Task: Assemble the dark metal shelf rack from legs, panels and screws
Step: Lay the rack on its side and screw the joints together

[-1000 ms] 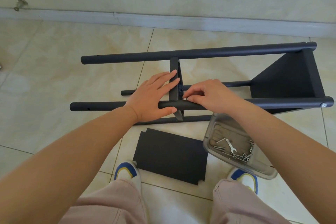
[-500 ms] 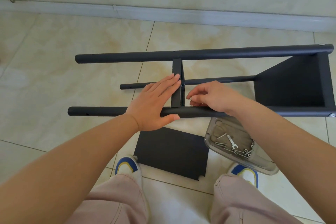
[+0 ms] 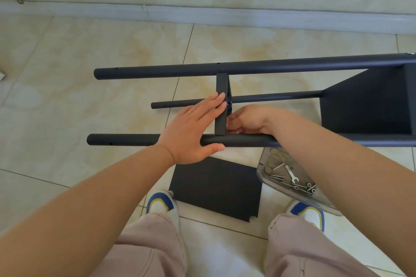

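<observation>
With our left hand [image 3: 191, 128] flat against the narrow dark metal middle panel [image 3: 220, 105] on the floor-lying rack, our right hand [image 3: 245, 119] curls beside it, contents hidden; the frame seems stiff, best steadied at the round near leg [image 3: 126, 140].

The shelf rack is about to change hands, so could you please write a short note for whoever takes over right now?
Left hand: flat, fingers straight against the middle panel, thumb under the near leg.
Right hand: fingers curled at the panel-to-leg joint; what it holds is hidden.
The rack lies on its side; the end panel is already mounted.
Left: fasten the middle panel, then fit the loose panel lying on the floor. Screws and wrench are in the clear tray.
</observation>
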